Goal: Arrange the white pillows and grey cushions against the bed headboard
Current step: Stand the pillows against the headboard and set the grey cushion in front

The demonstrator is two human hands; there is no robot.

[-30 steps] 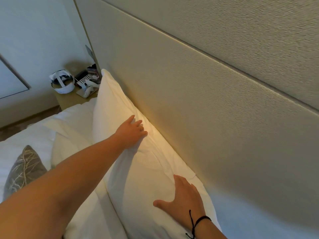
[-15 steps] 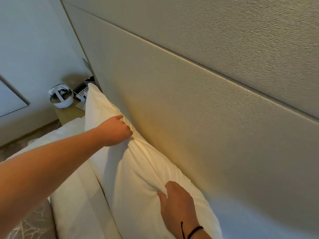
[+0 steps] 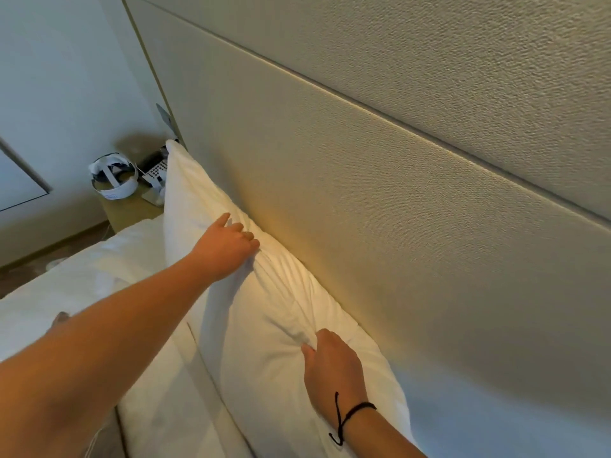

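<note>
Nearest the camera, the right hand (image 3: 334,371), w/ a black cord bracelet (image 3: 347,416) round its wrist, sits on the low end of a white pillow (image 3: 264,312). Fingers are curled under and pinch a bunch of the pillowcase; creases fan out from the grip toward the other hand. Thumb lies along the left edge of the hand, tip against the fabric.

Further up the same pillow, the left hand (image 3: 228,246) grips its upper edge, arm stretched across from the lower left. Index finger points out straight along the cloth, other fingers curled down into the fabric, gathering folds just below the knuckles. There may be a ring on one finger, too small to be sure.

The pillow stands on its long edge between both hands and leans against the padded headboard (image 3: 380,209), touching it along the top edge. Left of the right hand, below the left forearm, a second white pillow (image 3: 172,401) lies flat in front of the standing one. Under the left arm, white bed linen (image 3: 66,292) spreads toward the bed's far side.

Beyond the left hand, past the pillow's far corner, a bedside table (image 3: 129,211) holds a white headset (image 3: 114,178) and a phone w/ keypad (image 3: 157,171), partly hidden by the pillow tip. Pale wall (image 3: 66,77) behind.
</note>
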